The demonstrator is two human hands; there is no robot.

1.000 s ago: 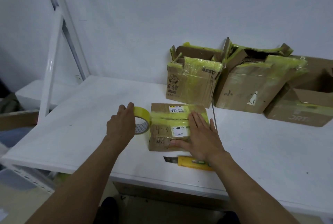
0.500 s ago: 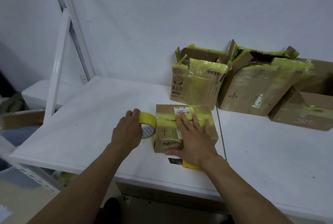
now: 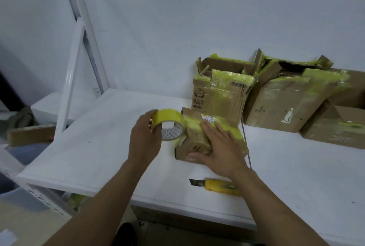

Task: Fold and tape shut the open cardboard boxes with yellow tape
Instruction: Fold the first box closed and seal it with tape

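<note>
A small flat cardboard box (image 3: 194, 143) lies on the white table (image 3: 110, 147), with a band of yellow tape across its top. My right hand (image 3: 219, 147) lies on the box top, fingers spread and thumb against the near edge. My left hand (image 3: 143, 139) grips the roll of yellow tape (image 3: 169, 124) just left of the box, lifted off the table. A strip runs from the roll to the box's left side.
A yellow utility knife (image 3: 219, 185) lies near the table's front edge, blade out to the left. Three larger taped cardboard boxes (image 3: 221, 95) (image 3: 284, 103) (image 3: 335, 127) stand against the back wall. A white shelf frame (image 3: 75, 79) rises at the left.
My left hand lifted the tape roll up and turned it beside the box. My right hand slid left across the box top. The box's left end has tilted up a little.
</note>
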